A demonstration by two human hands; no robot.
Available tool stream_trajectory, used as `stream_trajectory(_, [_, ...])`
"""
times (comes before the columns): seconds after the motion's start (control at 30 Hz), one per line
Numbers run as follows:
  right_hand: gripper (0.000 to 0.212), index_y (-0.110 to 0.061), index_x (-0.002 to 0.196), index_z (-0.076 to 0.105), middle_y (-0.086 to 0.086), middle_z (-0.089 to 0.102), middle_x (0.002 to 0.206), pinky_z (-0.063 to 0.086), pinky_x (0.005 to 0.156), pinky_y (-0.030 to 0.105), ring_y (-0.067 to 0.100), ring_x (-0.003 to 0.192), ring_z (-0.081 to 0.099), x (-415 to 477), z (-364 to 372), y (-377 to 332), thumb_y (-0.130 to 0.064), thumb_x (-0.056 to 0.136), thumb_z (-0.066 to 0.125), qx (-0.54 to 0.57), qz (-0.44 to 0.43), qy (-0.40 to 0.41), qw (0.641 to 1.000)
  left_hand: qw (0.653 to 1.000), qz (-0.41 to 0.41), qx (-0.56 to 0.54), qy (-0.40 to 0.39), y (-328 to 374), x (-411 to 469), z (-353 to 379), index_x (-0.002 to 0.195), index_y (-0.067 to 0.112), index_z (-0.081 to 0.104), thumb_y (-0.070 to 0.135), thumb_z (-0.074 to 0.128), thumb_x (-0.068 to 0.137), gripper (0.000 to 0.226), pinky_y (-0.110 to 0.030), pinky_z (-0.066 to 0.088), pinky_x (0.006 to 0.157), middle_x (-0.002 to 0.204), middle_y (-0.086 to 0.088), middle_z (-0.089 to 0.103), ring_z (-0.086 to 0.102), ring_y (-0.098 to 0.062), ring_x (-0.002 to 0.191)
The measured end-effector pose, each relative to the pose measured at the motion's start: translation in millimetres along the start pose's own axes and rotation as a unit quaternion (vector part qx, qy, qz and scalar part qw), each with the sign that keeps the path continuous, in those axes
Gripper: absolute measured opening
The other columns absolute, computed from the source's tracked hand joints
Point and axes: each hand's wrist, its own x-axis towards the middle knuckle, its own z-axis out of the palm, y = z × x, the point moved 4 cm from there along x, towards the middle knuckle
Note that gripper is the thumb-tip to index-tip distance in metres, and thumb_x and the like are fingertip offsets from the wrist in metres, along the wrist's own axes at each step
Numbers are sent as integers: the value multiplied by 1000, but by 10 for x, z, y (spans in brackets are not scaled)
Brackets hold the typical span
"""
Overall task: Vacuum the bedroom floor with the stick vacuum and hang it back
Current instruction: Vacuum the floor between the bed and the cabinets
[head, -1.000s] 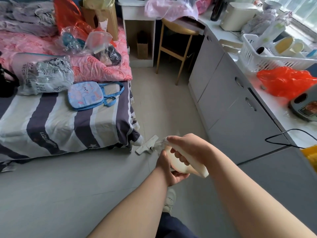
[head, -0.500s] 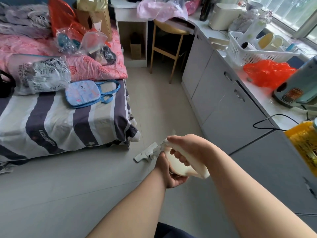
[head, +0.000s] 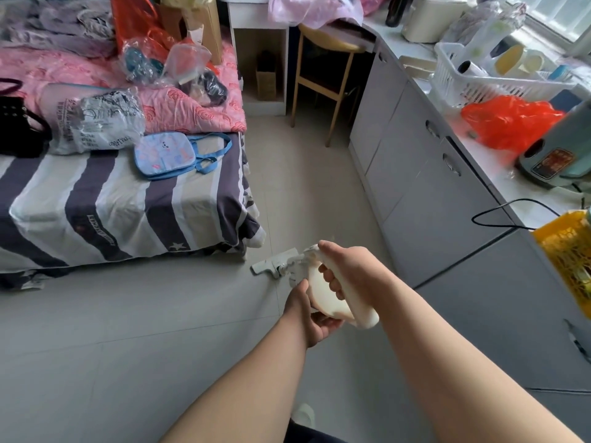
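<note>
I hold a cream-white stick vacuum [head: 323, 290] in front of me, seen end-on. My right hand [head: 347, 266] is wrapped around its handle from above. My left hand [head: 308, 318] grips the underside of the body. The wand is foreshortened and mostly hidden behind my hands. Its white floor head [head: 273, 263] rests on the grey tiled floor [head: 160, 330], close to the bed's near corner.
A bed [head: 128, 199] with a striped sheet, bags and a pink quilt fills the left. Grey cabinets [head: 425, 174] with a cluttered counter run along the right. A wooden stool [head: 326, 62] and white shelf [head: 259, 59] stand at the far end. A black cord [head: 499, 215] hangs over the counter edge.
The floor head has slid a little left along the floor by the bed corner. The view has swung slightly, and both hands keep their grip.
</note>
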Motion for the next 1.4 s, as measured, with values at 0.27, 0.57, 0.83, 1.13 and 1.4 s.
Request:
stream_trajectory(0.27, [33,-7,75,62,1,51,55,35,44,22,17,44,43,364,159,-248,-37,88,60,31,-1,9,999,999,41,-13,15,378,185,54,120,9,59,43,47,99,41,-50,53,89,111,-23,64,63,-36,101])
stream_trajectory(0.57, [35,-4,79,63,4,52,59,35,47,24,19,47,44,956,434,-922,-37,91,59,50,3,21,999,999,24,9,25,1256,399,254,104,10,59,42,49,100,33,-52,49,97,114,-22,63,62,-37,110])
stream_trajectory(0.83, [34,-5,78,63,4,52,60,35,49,24,19,48,43,1374,776,-1440,-37,90,59,84,18,44,995,999,-1,35,29,2071,535,316,109,10,58,43,50,99,35,-50,52,90,104,-20,63,62,-35,100])
stream_trajectory(1.13, [34,-7,72,59,-2,50,48,33,44,21,16,39,41,1866,1163,-1876,-37,90,60,143,26,61,987,999,-11,34,32,2824,662,335,103,5,57,38,51,100,34,-51,52,73,97,-19,62,62,-32,83])
stream_trajectory(1.4, [35,-6,75,61,0,53,54,36,44,20,17,41,44,2192,1202,-2149,-38,89,58,127,37,57,990,998,-16,39,45,3202,832,481,111,6,59,37,52,100,33,-50,54,63,95,-17,64,64,-31,79])
